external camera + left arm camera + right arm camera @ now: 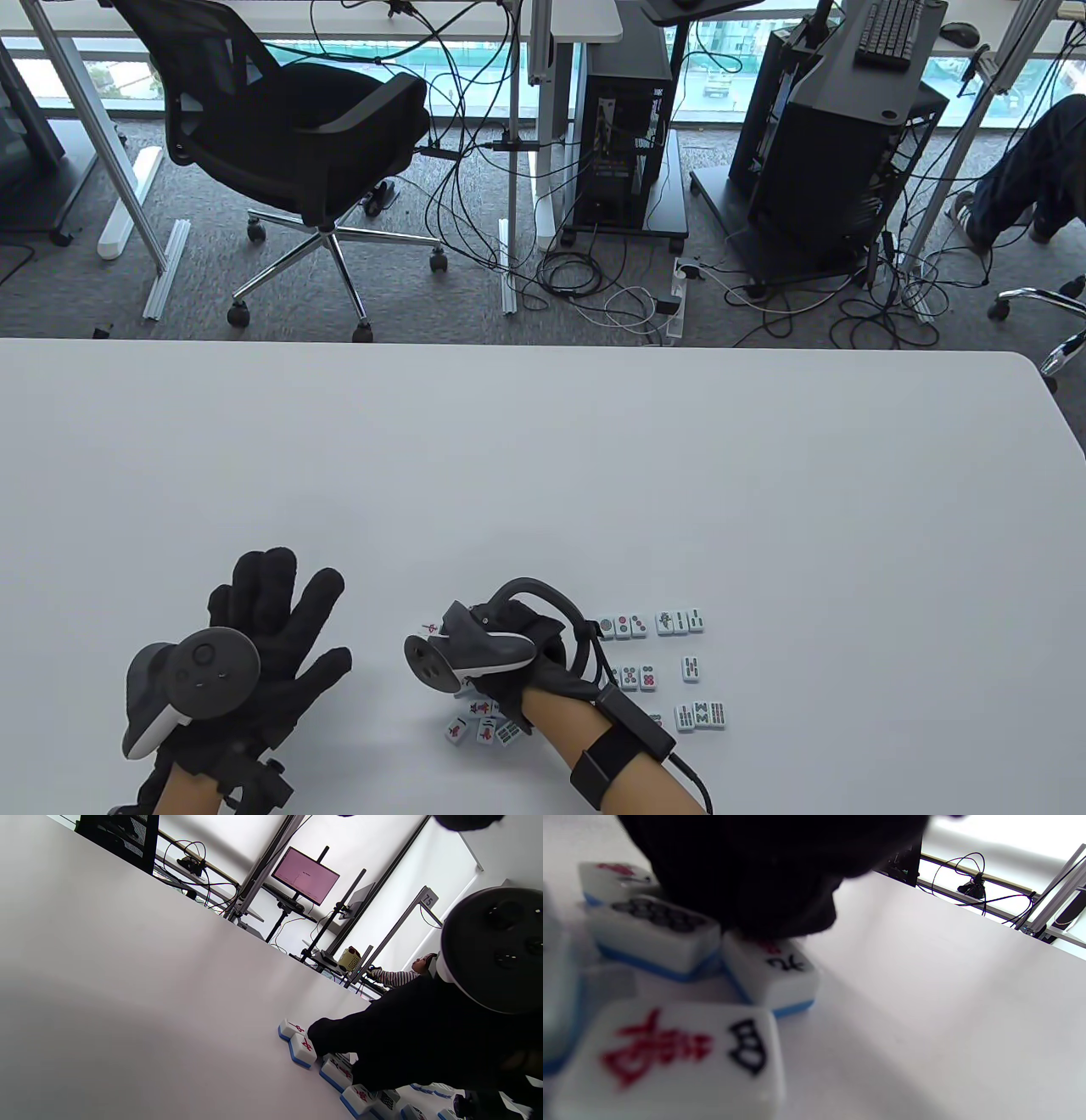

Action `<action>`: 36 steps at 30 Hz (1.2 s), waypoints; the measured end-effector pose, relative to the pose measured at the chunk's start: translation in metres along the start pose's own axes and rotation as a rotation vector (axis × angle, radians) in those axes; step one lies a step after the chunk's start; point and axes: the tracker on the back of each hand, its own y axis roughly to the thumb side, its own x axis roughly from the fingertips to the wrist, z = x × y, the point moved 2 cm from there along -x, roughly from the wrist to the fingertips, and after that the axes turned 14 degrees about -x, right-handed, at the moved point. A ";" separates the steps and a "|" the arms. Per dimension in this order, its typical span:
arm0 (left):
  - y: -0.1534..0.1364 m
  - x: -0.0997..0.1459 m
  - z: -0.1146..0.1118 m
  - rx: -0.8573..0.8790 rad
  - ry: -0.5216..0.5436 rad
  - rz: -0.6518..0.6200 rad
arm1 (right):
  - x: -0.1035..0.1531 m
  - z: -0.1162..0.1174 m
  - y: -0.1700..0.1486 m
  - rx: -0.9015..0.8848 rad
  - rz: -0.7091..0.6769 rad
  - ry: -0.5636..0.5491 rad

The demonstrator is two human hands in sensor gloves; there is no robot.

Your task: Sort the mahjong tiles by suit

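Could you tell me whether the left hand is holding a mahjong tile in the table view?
No, the left hand lies flat with fingers spread on the bare table, well apart from the tiles.

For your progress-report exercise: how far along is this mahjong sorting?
Done: dot tiles and bamboo tiles lie in small rows right of the right hand. In hand: its fingers work among red-character tiles. Left: a mixed cluster. The left hand rests flat.
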 end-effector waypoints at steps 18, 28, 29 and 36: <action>0.002 -0.001 -0.002 -0.011 -0.012 -0.006 | 0.074 -0.061 -0.067 -0.206 0.085 -0.249; 0.003 -0.001 -0.004 -0.021 -0.022 -0.003 | 0.151 -0.025 -0.136 -0.199 0.335 -0.146; 0.003 -0.001 -0.004 -0.022 -0.023 -0.003 | 0.155 -0.019 -0.139 -0.204 0.348 -0.136; 0.005 -0.002 -0.006 -0.031 -0.040 0.001 | 0.169 0.022 -0.148 -0.206 0.400 -0.060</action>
